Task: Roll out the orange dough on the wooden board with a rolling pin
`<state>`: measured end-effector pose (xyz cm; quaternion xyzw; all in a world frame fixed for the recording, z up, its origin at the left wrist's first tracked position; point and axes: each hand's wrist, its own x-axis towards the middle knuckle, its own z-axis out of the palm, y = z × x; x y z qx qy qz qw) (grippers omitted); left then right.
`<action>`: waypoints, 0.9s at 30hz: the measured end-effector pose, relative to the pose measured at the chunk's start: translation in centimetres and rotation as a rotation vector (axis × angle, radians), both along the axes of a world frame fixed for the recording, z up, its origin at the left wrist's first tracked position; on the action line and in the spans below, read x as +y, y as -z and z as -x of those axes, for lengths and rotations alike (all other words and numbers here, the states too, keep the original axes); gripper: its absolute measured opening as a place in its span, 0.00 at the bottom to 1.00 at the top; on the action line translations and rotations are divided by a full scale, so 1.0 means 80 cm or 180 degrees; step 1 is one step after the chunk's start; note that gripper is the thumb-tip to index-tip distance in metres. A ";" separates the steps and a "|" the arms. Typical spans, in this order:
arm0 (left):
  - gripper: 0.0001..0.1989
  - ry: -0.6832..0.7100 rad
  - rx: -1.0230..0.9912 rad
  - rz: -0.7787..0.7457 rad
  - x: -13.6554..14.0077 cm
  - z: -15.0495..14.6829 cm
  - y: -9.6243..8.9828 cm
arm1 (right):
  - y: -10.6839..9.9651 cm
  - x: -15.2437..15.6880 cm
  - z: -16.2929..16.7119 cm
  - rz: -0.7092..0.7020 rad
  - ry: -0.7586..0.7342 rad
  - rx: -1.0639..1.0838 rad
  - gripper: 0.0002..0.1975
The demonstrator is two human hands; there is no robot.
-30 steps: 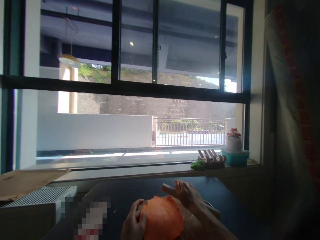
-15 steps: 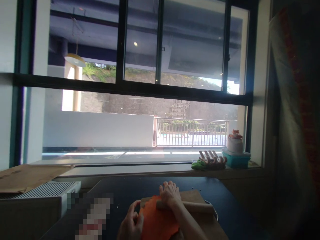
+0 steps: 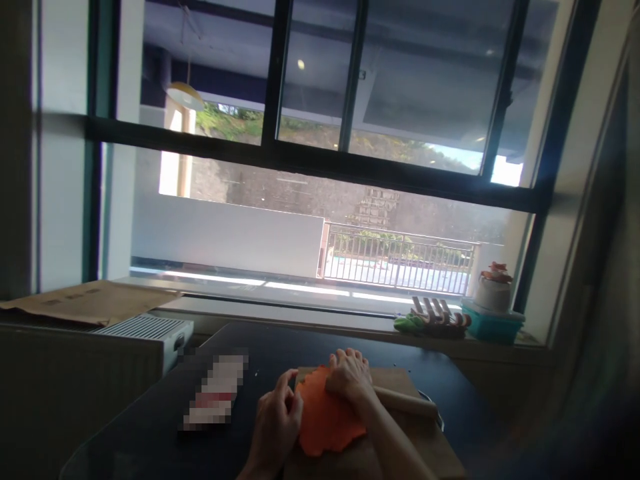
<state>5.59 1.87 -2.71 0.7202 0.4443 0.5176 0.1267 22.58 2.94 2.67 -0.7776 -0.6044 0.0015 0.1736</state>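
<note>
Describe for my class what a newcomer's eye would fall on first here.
The vivid orange sheet stands out, low centre on the brown board, the left hand at its left edge and the right hand over its upper right. The bright window beyond the dark table, filling much of the upper view, comes next.

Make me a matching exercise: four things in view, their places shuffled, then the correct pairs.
Things
1. Flat, ragged-edged orange sheet
2. Pale-brown cylindrical rolling pin
3. Teal rectangular plastic box
4. Flat brown paper

Places
A. On the white slatted unit at the far left
B. On the pale windowsill, under a rounded white container
C. On the flat brown board, beside the left hand
D. Extending rightward from behind the right hand

Pairs: 1-C; 2-D; 3-B; 4-A
</note>
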 end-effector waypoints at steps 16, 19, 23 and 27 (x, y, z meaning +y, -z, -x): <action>0.18 0.0025 0.0207 0.0245 -0.010 -0.001 -0.009 | 0.003 -0.028 0.010 -0.0071 -0.0153 -0.0202 0.22; 0.17 -0.0006 0.0194 0.0232 -0.009 -0.001 -0.006 | -0.005 0.002 -0.003 0.0175 0.0013 -0.0057 0.22; 0.17 0.0016 0.0170 0.0228 -0.012 0.000 -0.009 | -0.005 0.008 -0.006 0.0255 0.0016 0.0000 0.22; 0.17 0.0036 0.0076 0.0263 -0.018 -0.001 -0.017 | 0.009 -0.030 0.011 -0.0074 -0.0163 -0.0223 0.22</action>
